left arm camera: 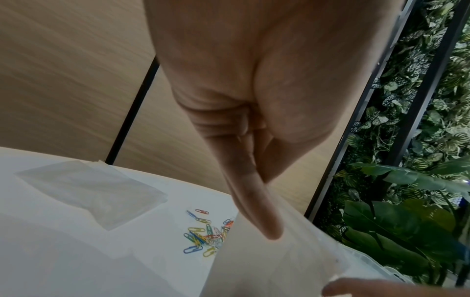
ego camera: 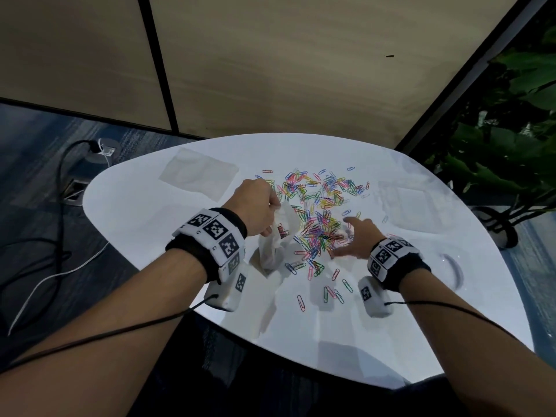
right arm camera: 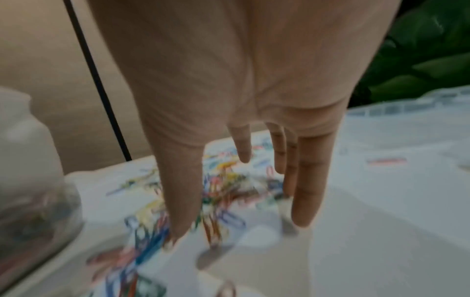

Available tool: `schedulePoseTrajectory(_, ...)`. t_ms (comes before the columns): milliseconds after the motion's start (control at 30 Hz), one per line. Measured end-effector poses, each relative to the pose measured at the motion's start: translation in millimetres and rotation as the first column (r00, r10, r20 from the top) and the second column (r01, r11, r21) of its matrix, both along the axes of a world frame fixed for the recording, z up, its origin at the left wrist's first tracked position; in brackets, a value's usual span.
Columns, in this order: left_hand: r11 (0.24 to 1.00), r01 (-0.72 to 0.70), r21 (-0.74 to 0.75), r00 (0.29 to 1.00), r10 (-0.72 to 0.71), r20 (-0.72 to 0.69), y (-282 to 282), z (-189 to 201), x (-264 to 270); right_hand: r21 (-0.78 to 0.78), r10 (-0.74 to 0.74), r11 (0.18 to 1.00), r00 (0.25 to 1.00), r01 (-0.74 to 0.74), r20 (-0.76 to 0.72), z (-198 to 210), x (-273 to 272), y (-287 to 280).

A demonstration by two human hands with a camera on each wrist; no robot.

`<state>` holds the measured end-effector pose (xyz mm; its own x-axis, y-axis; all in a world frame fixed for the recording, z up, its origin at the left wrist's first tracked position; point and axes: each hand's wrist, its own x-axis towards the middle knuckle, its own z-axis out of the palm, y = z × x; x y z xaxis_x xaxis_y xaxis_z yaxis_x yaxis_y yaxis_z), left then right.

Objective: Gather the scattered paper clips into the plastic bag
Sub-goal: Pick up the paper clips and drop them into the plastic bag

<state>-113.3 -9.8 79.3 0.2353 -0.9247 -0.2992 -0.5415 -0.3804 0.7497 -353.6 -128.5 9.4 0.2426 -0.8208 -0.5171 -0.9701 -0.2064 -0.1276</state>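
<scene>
Many coloured paper clips (ego camera: 319, 212) lie scattered over the middle of the white table (ego camera: 156, 224), thickest in a heap between the two hands, with a few strays nearer the person. The left hand (ego camera: 255, 206) holds the plastic bag (ego camera: 275, 245) up by its top edge, thumb and fingers (left arm camera: 257, 203) pinching the thin film, so the bag hangs crumpled down to the table just left of the heap. A few clips show through the bag's wall in the head view. The right hand (ego camera: 358, 236) is over the right side of the heap with its fingers (right arm camera: 312, 180) straight and slightly spread, tips down among the clips; it grips nothing that can be seen. The right wrist view is blurred, so whether the fingertips touch the table cannot be told.

A second clear bag (ego camera: 198, 173) lies flat on the far left part of the table, apart from the clips. A clear plastic box (ego camera: 415, 206) sits on the right part of the table. Green plants (ego camera: 505, 139) stand beyond the table's right edge, and cables (ego camera: 60, 206) trail over the blue floor on the left.
</scene>
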Motion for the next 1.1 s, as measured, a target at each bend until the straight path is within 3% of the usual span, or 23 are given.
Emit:
schedulePoseTrajectory(67,1.0,0.001,0.001,1.0,-0.001,0.015,0,-1,3,0.007,0.007,1.0,1.0,-0.007,0.007,-20,0,4)
schedulePoseTrajectory(300,1.0,0.015,0.012,0.998,-0.016,0.053,1,-2,4,-0.252,0.268,0.936,0.962,-0.247,0.056,-40,43,19)
schedulePoseTrajectory(433,1.0,0.01,0.017,0.998,-0.011,0.069,0,-2,5,-0.281,0.198,0.945,0.977,-0.169,0.077,-35,50,16)
schedulePoseTrajectory(567,1.0,0.016,0.022,0.997,-0.017,0.077,0,-1,4,-0.13,-0.11,0.978,0.936,0.161,0.335,-22,31,0)
schedulePoseTrajectory(600,1.0,0.016,0.02,0.997,-0.018,0.074,-1,-1,3,-0.024,-0.239,0.961,0.872,0.275,0.427,-20,24,-5)
schedulePoseTrajectory(633,1.0,0.019,0.02,0.997,-0.02,0.07,-1,-1,2,0.142,-0.401,0.911,0.75,0.387,0.526,-15,19,-8)
schedulePoseTrajectory(667,1.0,0.02,0.022,0.998,-0.022,0.066,-1,-1,2,0.343,-0.558,0.827,0.571,0.446,0.603,-10,16,-9)
schedulePoseTrajectory(733,0.999,0.02,0.028,0.998,-0.021,0.058,-2,-2,1,0.645,-0.736,0.674,0.256,0.361,0.626,7,16,-4)
schedulePoseTrajectory(800,0.999,0.013,0.031,0.999,-0.015,0.046,-2,-1,0,0.769,-0.793,0.609,0.132,0.196,0.595,32,24,5)
schedulePoseTrajectory(867,1.0,0.009,0.027,1.0,-0.009,0.025,-1,0,-2,0.798,-0.8,0.599,0.101,0.063,0.592,51,35,16)
schedulePoseTrajectory(933,1.0,0.009,0.013,1.0,-0.009,-0.001,0,2,-4,0.788,-0.782,0.616,0.118,-0.011,0.612,62,47,28)
schedulePoseTrajectory(1033,1.0,0.012,-0.002,1.0,-0.012,-0.018,1,3,-7,0.742,-0.718,0.669,0.233,-0.027,0.656,64,62,44)
schedulePoseTrajectory(1100,1.0,0.014,-0.003,1.0,-0.014,-0.018,1,3,-7,0.663,-0.638,0.748,0.326,0.044,0.698,59,68,51)
